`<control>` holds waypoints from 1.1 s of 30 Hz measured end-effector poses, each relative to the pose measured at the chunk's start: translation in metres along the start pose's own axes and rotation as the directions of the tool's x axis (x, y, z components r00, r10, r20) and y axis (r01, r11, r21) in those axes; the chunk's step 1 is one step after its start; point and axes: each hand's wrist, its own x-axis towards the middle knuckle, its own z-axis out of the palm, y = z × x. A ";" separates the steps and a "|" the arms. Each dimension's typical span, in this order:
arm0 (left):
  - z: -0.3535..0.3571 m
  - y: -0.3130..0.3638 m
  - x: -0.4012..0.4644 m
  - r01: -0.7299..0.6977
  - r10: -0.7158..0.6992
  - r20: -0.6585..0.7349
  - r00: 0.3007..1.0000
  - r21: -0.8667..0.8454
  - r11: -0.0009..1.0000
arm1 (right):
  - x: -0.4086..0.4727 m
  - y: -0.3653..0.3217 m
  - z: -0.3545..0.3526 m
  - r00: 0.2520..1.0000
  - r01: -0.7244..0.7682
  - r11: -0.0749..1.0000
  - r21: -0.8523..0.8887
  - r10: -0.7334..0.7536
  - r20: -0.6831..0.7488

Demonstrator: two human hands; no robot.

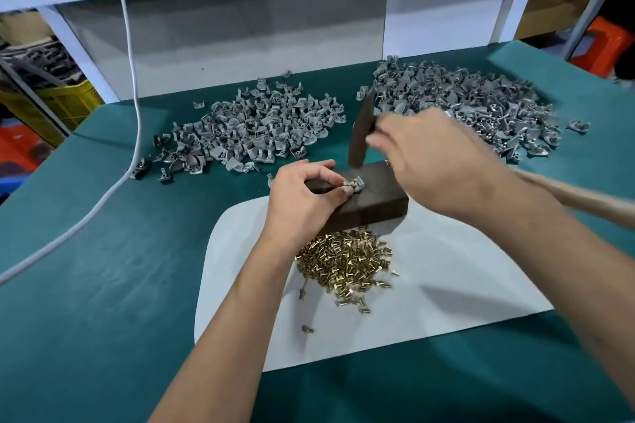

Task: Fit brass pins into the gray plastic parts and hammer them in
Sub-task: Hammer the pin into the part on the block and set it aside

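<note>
Gray plastic part (354, 183) pinched by left hand (302, 197) on dark block (371, 206); right hand (443, 161) fingers curled round hammer (360, 130).

Two heaps of gray plastic parts lie on the green table: a left heap (254, 129) and a right heap (477, 106), each too many to count. One gray part (354, 183) sits on one dark block (372, 201). One heap of brass pins (345, 259), uncountable. One hammer (360, 134), one white sheet (446, 285), one white cable (132, 55), two hands.
</note>
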 end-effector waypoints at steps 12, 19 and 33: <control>0.000 -0.002 0.002 -0.013 0.013 0.000 1.000 0.002 1.000 | -0.009 -0.006 0.015 0.998 -0.051 0.999 -0.014 0.051 -0.045; -0.001 -0.002 0.001 -0.008 0.008 -0.002 1.000 -0.005 1.000 | -0.004 -0.003 0.009 0.996 -0.057 0.996 -0.067 0.052 -0.072; -0.001 0.000 0.000 -0.025 0.025 -0.017 1.000 -0.015 1.000 | -0.004 -0.009 0.014 0.982 -0.067 0.991 -0.113 0.085 0.166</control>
